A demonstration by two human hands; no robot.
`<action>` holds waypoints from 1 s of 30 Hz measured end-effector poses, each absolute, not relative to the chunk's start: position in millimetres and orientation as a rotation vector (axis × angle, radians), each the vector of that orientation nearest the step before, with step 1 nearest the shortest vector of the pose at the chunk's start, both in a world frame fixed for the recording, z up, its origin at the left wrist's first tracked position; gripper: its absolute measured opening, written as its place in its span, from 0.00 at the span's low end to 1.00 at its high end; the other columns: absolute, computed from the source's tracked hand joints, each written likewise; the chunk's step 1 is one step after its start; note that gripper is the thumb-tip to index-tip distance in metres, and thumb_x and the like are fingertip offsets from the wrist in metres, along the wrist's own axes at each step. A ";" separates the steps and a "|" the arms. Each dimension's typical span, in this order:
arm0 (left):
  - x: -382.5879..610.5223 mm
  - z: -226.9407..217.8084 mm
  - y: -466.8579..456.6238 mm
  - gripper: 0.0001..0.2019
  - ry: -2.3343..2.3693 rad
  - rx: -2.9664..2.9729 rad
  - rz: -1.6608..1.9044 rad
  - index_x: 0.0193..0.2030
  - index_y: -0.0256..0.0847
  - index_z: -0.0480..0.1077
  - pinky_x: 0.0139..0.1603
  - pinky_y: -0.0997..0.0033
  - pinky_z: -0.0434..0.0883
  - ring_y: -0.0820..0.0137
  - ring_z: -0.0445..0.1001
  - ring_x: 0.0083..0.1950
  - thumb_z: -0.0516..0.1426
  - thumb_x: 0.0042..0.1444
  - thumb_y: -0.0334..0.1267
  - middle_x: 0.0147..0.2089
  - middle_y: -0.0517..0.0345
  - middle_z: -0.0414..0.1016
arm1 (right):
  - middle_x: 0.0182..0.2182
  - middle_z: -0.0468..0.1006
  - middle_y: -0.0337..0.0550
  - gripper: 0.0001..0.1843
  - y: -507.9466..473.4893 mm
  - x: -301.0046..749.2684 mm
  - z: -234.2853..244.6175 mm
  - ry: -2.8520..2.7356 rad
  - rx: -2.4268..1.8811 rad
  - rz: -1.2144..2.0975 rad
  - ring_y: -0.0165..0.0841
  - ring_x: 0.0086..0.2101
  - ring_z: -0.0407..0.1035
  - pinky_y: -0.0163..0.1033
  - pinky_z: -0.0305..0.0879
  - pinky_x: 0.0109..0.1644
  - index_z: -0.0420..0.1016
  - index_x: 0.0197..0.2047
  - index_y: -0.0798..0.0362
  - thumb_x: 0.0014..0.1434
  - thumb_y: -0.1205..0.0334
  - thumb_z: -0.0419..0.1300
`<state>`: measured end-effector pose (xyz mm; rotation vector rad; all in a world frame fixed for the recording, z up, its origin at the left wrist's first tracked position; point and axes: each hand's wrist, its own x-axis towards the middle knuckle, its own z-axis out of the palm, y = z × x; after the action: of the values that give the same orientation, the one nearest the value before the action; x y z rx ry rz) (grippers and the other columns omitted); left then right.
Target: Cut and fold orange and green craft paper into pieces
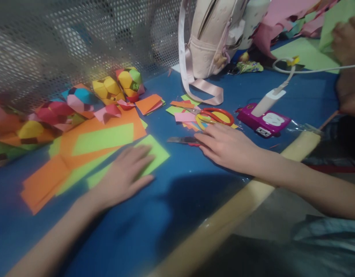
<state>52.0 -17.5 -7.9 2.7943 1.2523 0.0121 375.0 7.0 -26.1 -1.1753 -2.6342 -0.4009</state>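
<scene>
My left hand [124,175] lies over a lime green sheet of paper [157,154], its fingers stretched out and slightly blurred. My right hand [227,148] rests low on the table with its fingers bent over the red handle of closed scissors [181,139]; the blades point left and most of the handle is hidden. Just beyond that hand lies another pair of scissors [216,116] with red and yellow loops, on a heap of small paper scraps [184,116]. Orange sheets [47,179] and more green paper [104,138] overlap left of my left hand.
Folded paper shapes [108,90] line the perforated metal panel [108,34]. A pale backpack [207,46] stands at the back. A purple device [264,120] with a white plug and cable sits right. Another person's hand [349,40] holds green paper. Yellowish edging [237,204] borders the blue table.
</scene>
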 end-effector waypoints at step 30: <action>81.3 -20.8 -128.7 0.40 1.722 2.962 -0.477 0.66 0.32 0.66 0.44 0.41 0.76 0.31 0.75 0.53 0.60 0.55 0.60 0.54 0.18 0.74 | 0.64 0.60 0.76 0.51 -22.9 306.4 -33.6 -2.839 -0.645 0.242 0.56 0.66 0.56 0.57 0.59 0.67 0.61 0.65 0.77 0.62 0.34 0.54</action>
<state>81.3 -128.7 -20.8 2.9623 1.7224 -0.4766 306.4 -22.9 -33.6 -0.6454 -2.8386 0.2422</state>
